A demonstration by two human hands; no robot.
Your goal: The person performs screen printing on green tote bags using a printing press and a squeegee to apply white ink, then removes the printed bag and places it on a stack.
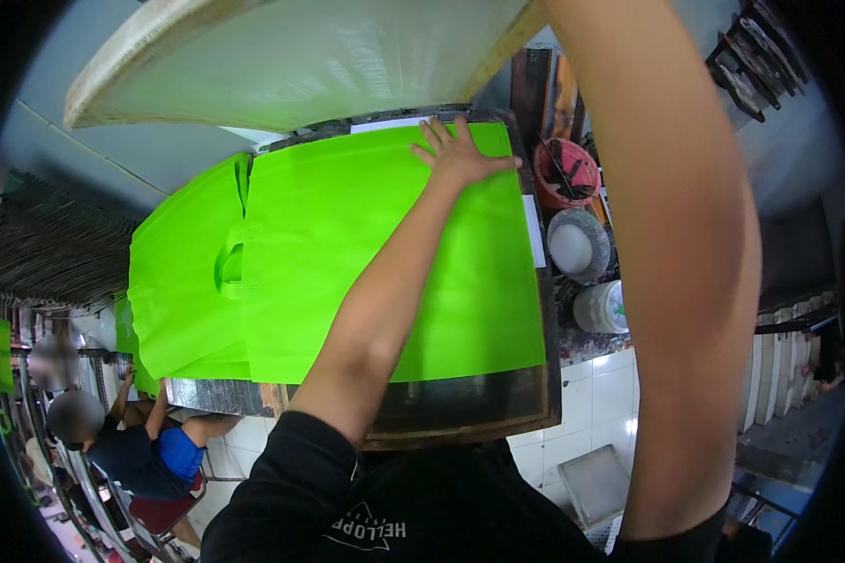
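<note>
Bright green fabric bag pieces [300,281] lie flat on a dark board [469,408], with a strap handle [227,267] near the left part. My left hand [460,155] presses on the fabric near its far right corner, fingers spread and palm down. Above the far edge, a tilted screen frame [300,66] with pale translucent mesh is raised. My right arm [657,235] reaches up along the right toward the frame's right end. My right hand is beyond the top edge, so its grip is hidden.
On the right stand a pink bucket [567,174] with tools, a bowl with something white [573,249] and a white tub [601,308]. Stacked dark racks [56,249] fill the left. A seated person [150,455] works at lower left. White strips [533,230] edge the fabric.
</note>
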